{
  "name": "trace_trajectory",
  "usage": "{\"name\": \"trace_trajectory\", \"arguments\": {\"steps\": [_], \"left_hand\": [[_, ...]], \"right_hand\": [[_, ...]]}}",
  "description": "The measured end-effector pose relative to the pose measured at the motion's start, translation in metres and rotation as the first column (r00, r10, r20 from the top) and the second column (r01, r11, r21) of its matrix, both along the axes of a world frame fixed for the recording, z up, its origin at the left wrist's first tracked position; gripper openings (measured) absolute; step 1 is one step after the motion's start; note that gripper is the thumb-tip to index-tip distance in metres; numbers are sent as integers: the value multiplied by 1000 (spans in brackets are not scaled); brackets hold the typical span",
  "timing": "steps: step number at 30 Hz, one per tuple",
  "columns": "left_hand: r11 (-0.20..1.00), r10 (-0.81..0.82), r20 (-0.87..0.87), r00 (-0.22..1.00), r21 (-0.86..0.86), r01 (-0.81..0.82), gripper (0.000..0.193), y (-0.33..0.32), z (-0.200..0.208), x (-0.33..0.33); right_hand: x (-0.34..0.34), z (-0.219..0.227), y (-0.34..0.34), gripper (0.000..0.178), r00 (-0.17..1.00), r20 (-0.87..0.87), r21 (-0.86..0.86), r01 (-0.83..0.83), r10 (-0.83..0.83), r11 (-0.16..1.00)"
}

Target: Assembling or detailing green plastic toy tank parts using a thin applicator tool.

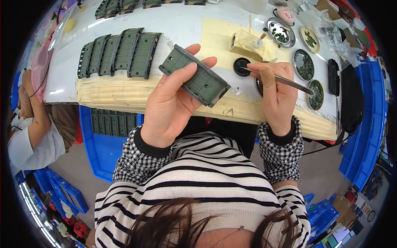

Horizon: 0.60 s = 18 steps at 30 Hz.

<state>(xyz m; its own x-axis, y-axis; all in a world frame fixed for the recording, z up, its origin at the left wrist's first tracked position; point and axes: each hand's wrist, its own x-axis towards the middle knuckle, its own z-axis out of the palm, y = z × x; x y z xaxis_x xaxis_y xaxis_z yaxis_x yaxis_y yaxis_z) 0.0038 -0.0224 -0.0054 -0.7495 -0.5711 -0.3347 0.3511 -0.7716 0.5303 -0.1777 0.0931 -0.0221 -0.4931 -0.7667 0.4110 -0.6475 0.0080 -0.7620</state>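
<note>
My left hand [171,97] is closed around a dark green model tank hull piece [194,76] with grey tracks along its long edges, tilted above the table edge. In my right hand [278,89] I pinch a pair of metal tweezers [289,82]. Their thin tip reaches over a small round black dish [241,66]; whether the tip holds anything is too small to tell. Just right of this hand stands a round dish of small green parts [315,95]. To the left, several similar hull pieces [118,53] lie side by side on the table.
A paper-wrapped block [252,46] with a stick stands behind the black dish. More dishes of small parts [304,65] sit at the right, beside a black case [333,76]. Below the table's padded edge [124,93], a blue crate [101,153] holds more green pieces. Another person [35,120] sits at left.
</note>
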Motion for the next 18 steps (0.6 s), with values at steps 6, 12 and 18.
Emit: {"name": "trace_trajectory", "arguments": {"steps": [6,12,18], "left_hand": [[997,19,6,1000,71,-19,41,-3,1,2],[997,-2,32,999,78,-1,39,-2,5,-3],[999,-22,16,1000,48,21,39,2,6,-4]], "right_hand": [[7,27,10,27,971,132,-192,-171,198,966],[19,35,13,25,915,164,-276,-316,368,908],[22,38,11,22,921,134,-209,-336,367,919]]}}
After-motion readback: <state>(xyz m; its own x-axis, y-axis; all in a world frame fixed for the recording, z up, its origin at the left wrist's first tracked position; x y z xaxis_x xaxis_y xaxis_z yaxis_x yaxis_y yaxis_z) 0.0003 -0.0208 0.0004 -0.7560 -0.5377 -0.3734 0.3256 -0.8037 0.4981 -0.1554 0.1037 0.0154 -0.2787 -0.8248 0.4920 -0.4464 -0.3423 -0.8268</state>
